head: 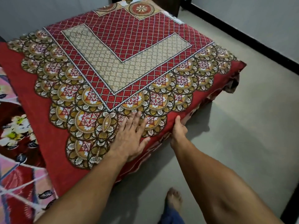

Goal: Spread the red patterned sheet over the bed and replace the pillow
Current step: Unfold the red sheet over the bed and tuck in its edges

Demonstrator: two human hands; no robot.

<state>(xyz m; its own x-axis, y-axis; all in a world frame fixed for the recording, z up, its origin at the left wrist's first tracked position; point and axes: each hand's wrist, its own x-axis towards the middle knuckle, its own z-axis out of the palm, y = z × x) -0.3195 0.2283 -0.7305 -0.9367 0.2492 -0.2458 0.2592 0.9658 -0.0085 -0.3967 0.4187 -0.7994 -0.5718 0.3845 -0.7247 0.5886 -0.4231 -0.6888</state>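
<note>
Well, the red patterned sheet (123,50) lies spread over the bed (208,98), ahead of both grips; left grip (129,135) splayed flat, pressing it; right grip (178,128), just beside, pinches its hem; soft, light cloth, probably best tugged there.

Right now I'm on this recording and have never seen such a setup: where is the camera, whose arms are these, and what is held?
No machine here: one camera on a person's head looks down at their own bare arms. The left hand lies flat, fingers straight, pressing the red patterned sheet near its front corner. The right hand grips the sheet's edge where it hangs over the side, thumb on top. A pink flowered cloth lies at the left. Below are the grey floor and a bare foot.
</note>
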